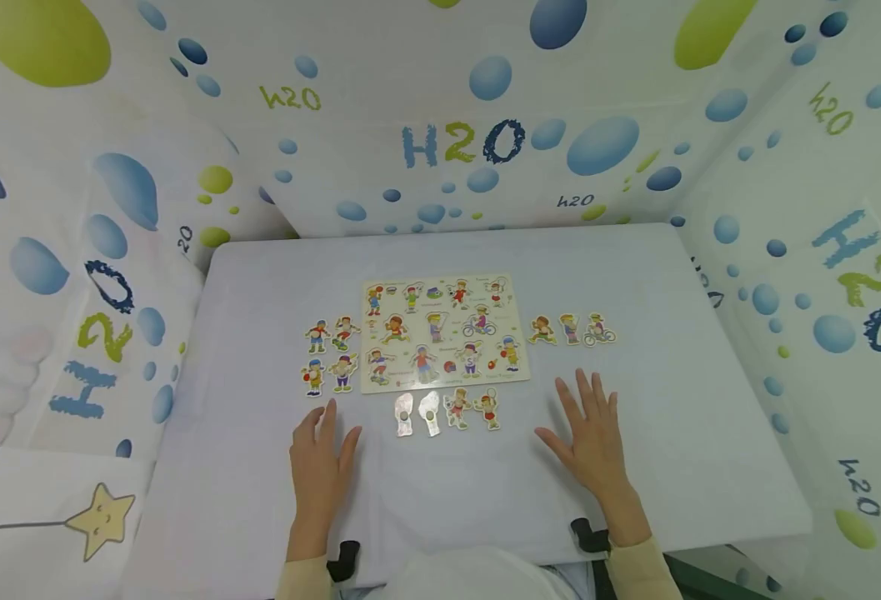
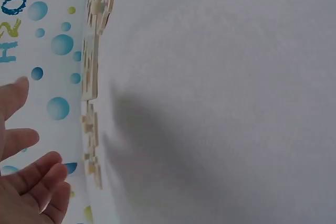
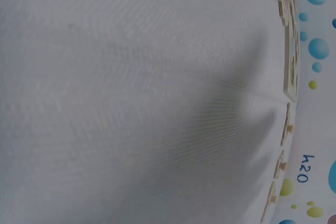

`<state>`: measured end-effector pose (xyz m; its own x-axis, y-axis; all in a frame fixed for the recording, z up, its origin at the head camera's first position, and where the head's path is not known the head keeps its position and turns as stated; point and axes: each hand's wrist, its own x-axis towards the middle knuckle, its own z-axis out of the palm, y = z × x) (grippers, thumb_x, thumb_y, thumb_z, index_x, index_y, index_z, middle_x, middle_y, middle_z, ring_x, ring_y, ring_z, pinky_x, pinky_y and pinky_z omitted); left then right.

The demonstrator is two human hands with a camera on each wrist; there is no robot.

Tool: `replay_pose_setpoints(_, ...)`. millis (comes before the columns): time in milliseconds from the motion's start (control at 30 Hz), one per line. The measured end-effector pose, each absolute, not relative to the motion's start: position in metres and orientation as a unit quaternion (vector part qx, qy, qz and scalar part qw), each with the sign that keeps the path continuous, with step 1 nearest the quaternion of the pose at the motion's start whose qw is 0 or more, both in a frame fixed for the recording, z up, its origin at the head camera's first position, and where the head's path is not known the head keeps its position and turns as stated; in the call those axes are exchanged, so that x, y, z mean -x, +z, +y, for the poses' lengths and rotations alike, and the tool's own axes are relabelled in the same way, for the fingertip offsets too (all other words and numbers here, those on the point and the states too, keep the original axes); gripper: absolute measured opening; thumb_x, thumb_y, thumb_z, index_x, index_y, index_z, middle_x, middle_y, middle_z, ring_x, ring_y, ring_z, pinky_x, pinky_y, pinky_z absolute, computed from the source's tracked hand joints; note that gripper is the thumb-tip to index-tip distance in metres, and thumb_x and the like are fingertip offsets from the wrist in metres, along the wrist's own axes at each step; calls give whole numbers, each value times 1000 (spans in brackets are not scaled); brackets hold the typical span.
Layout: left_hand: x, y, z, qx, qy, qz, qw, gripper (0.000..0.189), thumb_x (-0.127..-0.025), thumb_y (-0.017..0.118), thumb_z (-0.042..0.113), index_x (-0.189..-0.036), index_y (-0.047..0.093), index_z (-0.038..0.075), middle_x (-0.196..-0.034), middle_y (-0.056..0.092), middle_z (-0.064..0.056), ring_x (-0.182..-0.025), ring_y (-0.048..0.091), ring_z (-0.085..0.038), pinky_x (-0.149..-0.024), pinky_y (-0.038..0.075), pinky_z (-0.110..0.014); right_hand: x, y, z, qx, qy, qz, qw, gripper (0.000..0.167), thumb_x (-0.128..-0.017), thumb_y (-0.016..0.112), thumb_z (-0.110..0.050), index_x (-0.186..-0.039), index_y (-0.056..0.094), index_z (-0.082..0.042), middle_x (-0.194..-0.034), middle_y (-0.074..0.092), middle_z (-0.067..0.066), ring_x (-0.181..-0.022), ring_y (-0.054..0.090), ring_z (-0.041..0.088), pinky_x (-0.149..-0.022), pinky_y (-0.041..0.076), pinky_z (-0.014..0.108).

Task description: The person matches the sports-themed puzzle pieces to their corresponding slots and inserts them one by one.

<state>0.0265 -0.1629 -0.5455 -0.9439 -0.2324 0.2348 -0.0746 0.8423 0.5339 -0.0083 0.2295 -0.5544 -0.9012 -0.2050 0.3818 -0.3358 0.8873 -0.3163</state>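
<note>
A wooden peg puzzle board (image 1: 451, 321) printed with sports figures lies on the white table. My left hand (image 1: 318, 467) holds nothing, its fingers loosely bent, nearest the puzzle pieces (image 1: 342, 372) left of the board; several lie there. In the left wrist view the left hand's fingers (image 2: 44, 184) show apart from the pieces. My right hand (image 1: 592, 437) is spread with straight fingers and holds nothing. Beyond it lie three pieces: a runner (image 1: 542, 329), a batter (image 1: 569, 329) and a cyclist (image 1: 599, 330). Below the board are two figure pieces (image 1: 488, 409) and two glare-whitened pieces (image 1: 404, 415).
Small knobs (image 3: 290, 128) stand up from the loose pieces. White curtains (image 1: 380, 50) with blue and green drops surround the table on three sides. At the table's front edge are two black clamp-like parts (image 1: 588, 536). The person's body is close against that edge.
</note>
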Motion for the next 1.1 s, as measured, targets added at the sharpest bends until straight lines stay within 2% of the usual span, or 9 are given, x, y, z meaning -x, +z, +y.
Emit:
replay_pose_setpoints(100, -12, -555, -162, -114, -300, -933, 165, 55, -86, 74, 23, -133, 58, -1, -107, 55, -24, -95, 50, -36, -77, 41, -45, 8, -553, 230, -141, 193, -955, 173, 87, -90, 32, -77, -144, 47, -10, -153, 35, 25, -142, 26, 51, -102, 20, 78)
replay_pose_setpoints(233, 7, -565, -161, -146, -326, -920, 162, 54, -84, 76, 25, -130, 62, 2, -94, 55, -18, -84, 48, -29, -71, 37, -39, 8, -553, 229, -140, 195, -956, 171, 89, -89, 32, -78, -143, 49, -9, -153, 36, 25, -141, 27, 51, -102, 19, 78)
replay_pose_setpoints(567, 30, -581, -151, -178, -342, -914, 124, 41, -85, 74, 25, -123, 68, 9, -85, 57, -11, -74, 48, -24, -65, 33, -33, 7, -554, 228, -135, 197, -957, 162, 90, -88, 31, -78, -143, 49, -9, -153, 35, 25, -142, 26, 51, -102, 18, 78)
replay_pose_setpoints(800, 34, -592, -148, -173, -311, -921, 156, 36, -84, 76, 29, -115, 73, 12, -76, 57, -10, -67, 49, -24, -60, 33, -35, 8, -554, 227, -135, 195, -958, 158, 90, -88, 30, -78, -143, 49, -9, -153, 36, 25, -142, 27, 51, -102, 18, 78)
replay_pose_setpoints(1100, 36, -597, -140, -172, -281, -920, 212, 31, -85, 75, 28, -113, 74, 14, -77, 59, -11, -69, 49, -27, -57, 34, -36, 9, -556, 228, -132, 194, -961, 148, 90, -88, 31, -79, -144, 47, -10, -154, 34, 25, -142, 25, 51, -102, 17, 78)
